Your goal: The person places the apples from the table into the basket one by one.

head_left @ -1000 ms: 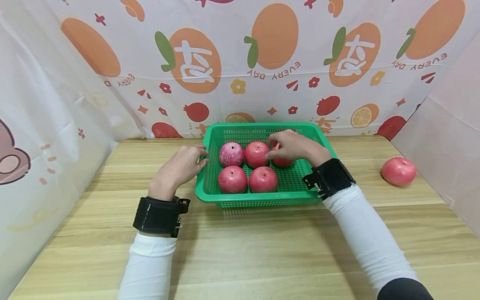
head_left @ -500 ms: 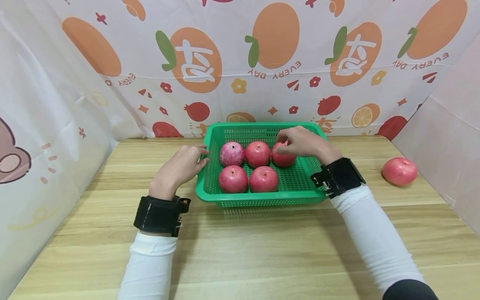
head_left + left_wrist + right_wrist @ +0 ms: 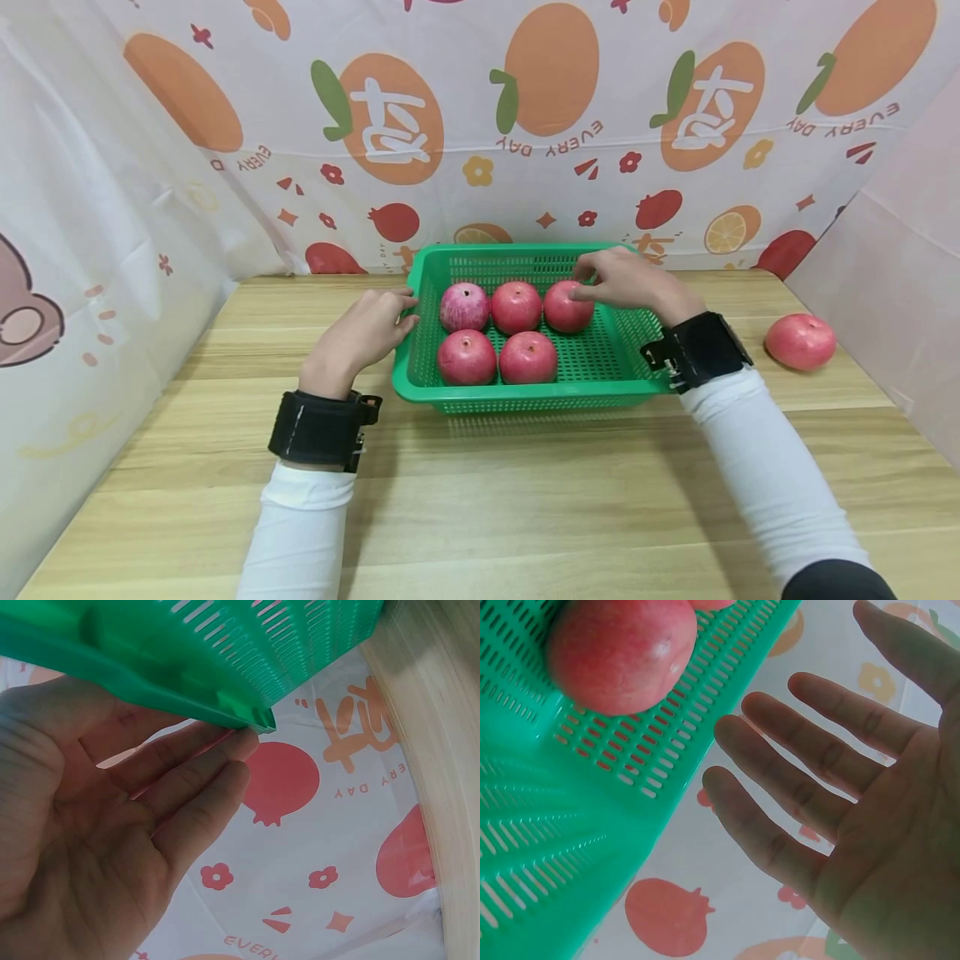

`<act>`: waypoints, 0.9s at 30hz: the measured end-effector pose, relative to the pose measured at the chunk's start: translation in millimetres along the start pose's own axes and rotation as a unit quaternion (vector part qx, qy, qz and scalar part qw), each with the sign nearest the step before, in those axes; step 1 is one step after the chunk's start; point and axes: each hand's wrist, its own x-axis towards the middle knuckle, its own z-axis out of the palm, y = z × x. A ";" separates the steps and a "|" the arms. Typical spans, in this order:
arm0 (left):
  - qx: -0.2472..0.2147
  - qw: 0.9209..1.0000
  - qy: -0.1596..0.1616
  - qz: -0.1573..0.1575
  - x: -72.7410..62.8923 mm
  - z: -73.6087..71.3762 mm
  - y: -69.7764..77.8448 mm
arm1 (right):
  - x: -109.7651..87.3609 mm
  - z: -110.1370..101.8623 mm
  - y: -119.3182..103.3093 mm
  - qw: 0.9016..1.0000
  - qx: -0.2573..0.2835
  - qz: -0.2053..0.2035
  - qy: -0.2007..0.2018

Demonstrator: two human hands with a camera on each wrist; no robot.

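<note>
A green plastic basket (image 3: 525, 392) with slotted sides holds several red pomegranates in two rows. My left hand (image 3: 360, 333) is at the basket's left rim; in the left wrist view its fairly straight fingers (image 3: 202, 780) touch the rim's edge. My right hand (image 3: 626, 283) hovers over the right part of the basket. Its fingertips are just above the back-row right pomegranate (image 3: 567, 308). Spread and holding nothing, its fingers (image 3: 772, 780) stand apart from that fruit in the right wrist view. Beside it are the middle back pomegranate (image 3: 516, 308) and a streaked one (image 3: 464, 307).
Two more pomegranates, a left one (image 3: 467, 358) and a right one (image 3: 528, 358), form the front row. Another pomegranate (image 3: 800, 342) lies on the wooden table (image 3: 525, 500) at the right. A fruit-printed cloth (image 3: 480, 125) hangs close behind the basket.
My right hand has moved right, off the middle of the back row, uncovering the right pomegranate there. The left hand stays at the rim, and the fruits keep their places.
</note>
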 end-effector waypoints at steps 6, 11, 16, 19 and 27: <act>-0.001 1.000 0.001 -0.002 0.0 -0.2 -0.4 | -3.9 -4.7 7.1 1.000 0.005 0.020 0.009; -0.004 1.000 0.001 -0.002 0.3 0.0 -0.6 | -8.5 -8.9 16.1 1.000 0.002 0.023 0.021; -0.005 1.000 0.002 -0.001 0.8 0.4 -0.6 | -16.1 -13.8 25.3 0.999 -0.002 0.028 0.031; -0.006 1.000 0.001 -0.003 1.1 0.4 -0.5 | -21.5 -16.3 30.7 0.999 -0.002 0.033 0.035; -0.001 1.000 -0.001 -0.002 0.7 1.0 -1.0 | -31.0 -21.8 38.3 0.998 -0.001 0.038 0.046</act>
